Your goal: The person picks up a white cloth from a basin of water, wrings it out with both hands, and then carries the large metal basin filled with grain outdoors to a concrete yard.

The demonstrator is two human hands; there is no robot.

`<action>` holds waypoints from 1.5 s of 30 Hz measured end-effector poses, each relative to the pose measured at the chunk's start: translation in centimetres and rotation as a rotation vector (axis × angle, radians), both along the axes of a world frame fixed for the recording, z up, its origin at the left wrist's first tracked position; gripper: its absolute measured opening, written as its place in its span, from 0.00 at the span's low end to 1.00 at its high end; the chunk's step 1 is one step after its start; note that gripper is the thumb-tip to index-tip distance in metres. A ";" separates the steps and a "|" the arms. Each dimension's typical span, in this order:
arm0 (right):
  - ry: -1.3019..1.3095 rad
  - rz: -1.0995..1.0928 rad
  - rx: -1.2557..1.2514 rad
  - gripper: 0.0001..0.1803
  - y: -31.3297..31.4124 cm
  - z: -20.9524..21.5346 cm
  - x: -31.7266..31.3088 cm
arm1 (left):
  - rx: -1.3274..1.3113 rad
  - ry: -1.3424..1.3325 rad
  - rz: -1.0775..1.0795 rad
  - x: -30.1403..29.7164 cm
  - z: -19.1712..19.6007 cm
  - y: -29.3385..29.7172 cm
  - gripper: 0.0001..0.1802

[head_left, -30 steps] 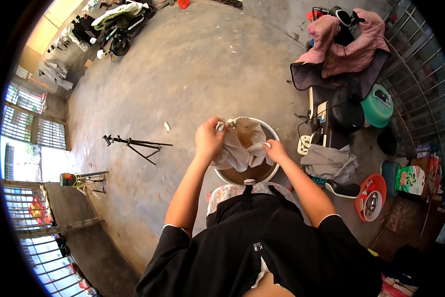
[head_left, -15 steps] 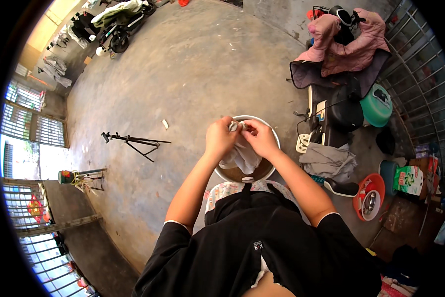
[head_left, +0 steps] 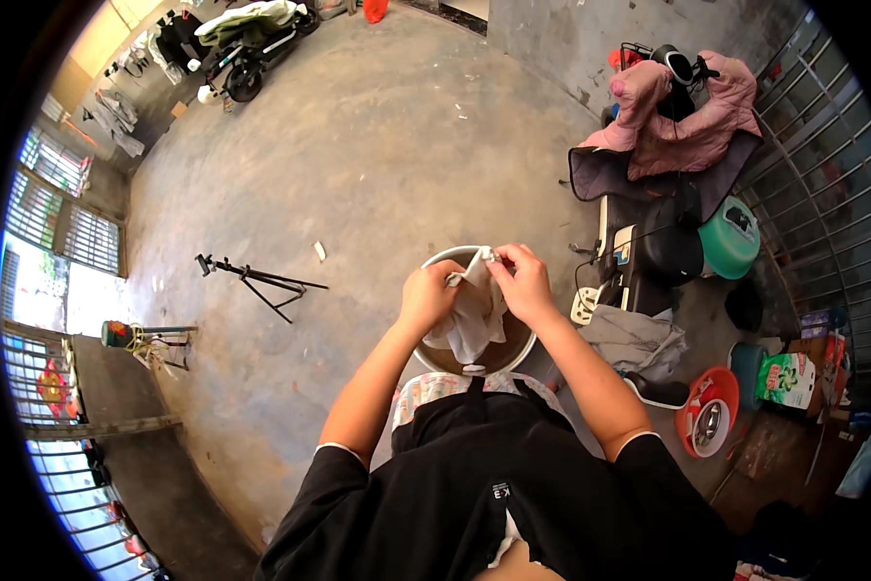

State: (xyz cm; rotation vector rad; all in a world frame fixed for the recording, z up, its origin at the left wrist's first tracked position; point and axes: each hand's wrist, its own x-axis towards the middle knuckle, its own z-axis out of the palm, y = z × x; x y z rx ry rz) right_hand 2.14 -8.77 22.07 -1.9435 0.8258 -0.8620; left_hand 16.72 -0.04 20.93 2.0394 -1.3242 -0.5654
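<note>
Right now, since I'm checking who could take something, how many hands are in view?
2: the left hand and the right hand, both pinching the pale cloth over the round basin. No other hands show.

Watching remotely, I see room over the concrete floor beyond the basin, tripod blocking left, draped scooter right.

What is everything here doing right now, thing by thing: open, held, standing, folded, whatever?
left hand, closed on the white cloth
right hand, pinching the white cloth
white cloth, bunched at the top, hanging
basin, upright, under the cloth
tripod, standing, legs spread
scooter, upright
pink cover, draped over the scooter's front
gray cloth, crumpled
red tub, upright, holding a bowl
</note>
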 end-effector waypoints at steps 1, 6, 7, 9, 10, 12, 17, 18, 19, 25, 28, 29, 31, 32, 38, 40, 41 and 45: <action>0.064 -0.035 0.023 0.07 -0.4 0.1 -0.1 | -0.047 0.032 0.028 -0.3 0.4 0.1 0.08; 0.047 -0.001 -0.155 0.06 -0.3 1.1 0.3 | -0.034 0.093 0.109 -0.1 0.1 -0.3 0.07; 0.046 -0.007 -0.158 0.06 -0.3 0.8 0.0 | -0.069 0.023 0.083 -0.2 -0.3 -0.2 0.09; 0.079 -0.072 -0.248 0.06 -0.2 0.9 -0.5 | -0.105 -0.049 0.059 -0.3 -0.5 -0.1 0.10; -0.004 -0.074 -0.244 0.06 -0.1 1.8 -0.6 | -0.091 -0.012 0.094 -0.4 -0.3 -0.1 0.11; 0.089 0.000 -0.186 0.06 -0.2 1.4 -0.3 | -0.095 -0.018 0.125 -0.2 -0.8 -0.3 0.12; 0.027 0.020 -0.240 0.05 0.9 2.5 -0.2 | -0.035 -0.054 0.127 -0.2 -1.2 0.1 0.12; 0.128 0.032 -0.252 0.04 0.5 2.4 0.2 | -0.038 -0.048 0.137 -0.2 -0.8 -0.1 0.12; 0.127 0.032 -0.253 0.04 0.5 2.4 0.0 | -0.039 -0.048 0.137 -0.3 -0.8 0.1 0.12; 0.156 0.001 -0.158 0.04 -0.1 2.2 0.0 | -0.052 -0.050 0.184 0.0 -0.6 0.1 0.11; 0.043 -0.012 -0.210 0.04 0.9 2.7 -0.2 | -0.026 -0.018 0.170 -0.4 -0.7 0.9 0.11; 0.012 0.014 -0.216 0.04 1.0 2.8 -0.1 | -0.038 -0.028 0.168 -0.2 -0.7 0.6 0.12; 0.221 0.030 -0.188 0.05 0.4 2.5 0.0 | -0.057 -0.042 0.171 -0.1 -0.8 0.3 0.12; 0.115 -0.006 -0.192 0.05 0.4 2.5 -0.2 | -0.051 -0.029 0.159 -0.1 -0.8 0.5 0.11; 0.236 0.120 -0.148 0.05 -0.5 1.5 -0.5 | -0.083 -0.033 0.174 -0.5 -0.2 0.4 0.10; 0.130 0.059 -0.124 0.05 0.0 3.2 -0.3 | -0.072 -0.054 0.171 -0.1 -0.3 0.4 0.10; 0.027 0.000 -0.094 0.05 0.3 4.0 -0.3 | -0.089 0.007 0.169 0.0 -0.4 0.5 0.11; -0.083 0.141 0.100 0.04 -0.1 4.6 -0.3 | -0.049 0.067 0.097 -0.1 -1.1 0.6 0.14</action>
